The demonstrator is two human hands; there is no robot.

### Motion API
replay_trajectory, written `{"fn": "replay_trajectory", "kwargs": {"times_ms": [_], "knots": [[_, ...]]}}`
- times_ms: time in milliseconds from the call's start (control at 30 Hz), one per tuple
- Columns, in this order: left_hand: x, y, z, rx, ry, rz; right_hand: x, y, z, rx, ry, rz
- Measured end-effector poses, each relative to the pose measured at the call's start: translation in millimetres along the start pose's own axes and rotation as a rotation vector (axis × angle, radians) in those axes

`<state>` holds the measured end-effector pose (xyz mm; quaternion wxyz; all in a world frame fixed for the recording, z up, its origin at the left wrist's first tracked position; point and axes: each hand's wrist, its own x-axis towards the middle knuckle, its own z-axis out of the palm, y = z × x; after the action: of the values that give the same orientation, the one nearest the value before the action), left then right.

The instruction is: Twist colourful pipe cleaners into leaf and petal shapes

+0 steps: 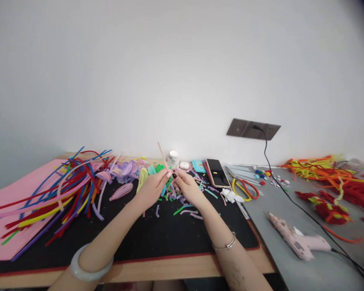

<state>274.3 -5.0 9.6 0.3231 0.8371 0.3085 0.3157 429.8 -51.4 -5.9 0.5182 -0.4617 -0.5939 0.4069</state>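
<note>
Many coloured fuzzy stems (75, 194) lie in a loose heap well to the left of the white cup (173, 159), partly over a pink sheet (1, 238). Closer on that side you have a lilac bundle (128, 169), then a yellow-green bundle (142, 180) just left of the cup. Your left hand (154, 186) reaches up in front of the cup and a little to its left, thumb and fingers pinched together on a pale pink stem (161, 152). That stem sits at your fingertips, on your side of the cup; its long axis runs upward from the pinch and leans left, so the free end stands left of the cup and above its rim. Your left fingers look the nearer to that free length. Your right hand (188, 188) comes in from the cup's right, its fingertips meeting the left ones near the stem's lower end; whether they grip it too, you cannot tell. Short cut pieces (188, 211) lie below the cup on the black mat (170, 242). Right of the cup come a phone (217, 173) and scissors (250, 189).
</note>
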Motion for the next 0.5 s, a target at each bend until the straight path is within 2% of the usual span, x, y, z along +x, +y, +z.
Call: {"fn": "replay_trajectory", "kwargs": {"times_ms": [100,167,333,500], "knots": [[2,-4,-4.9,0.058,0.055,0.001,-4,-6,-9,-0.043,-0.114,0.039],[4,-6,-8.5,0.077,0.07,0.008,-7,-8,-16,-0.083,-0.13,0.068],[9,-5,-4.7,0.057,0.016,-0.003,-13,-5,-16,-0.133,-0.032,0.08],[8,-4,10.6,0.053,-0.03,0.015,-14,0,-9,-0.008,0.01,0.076]]}}
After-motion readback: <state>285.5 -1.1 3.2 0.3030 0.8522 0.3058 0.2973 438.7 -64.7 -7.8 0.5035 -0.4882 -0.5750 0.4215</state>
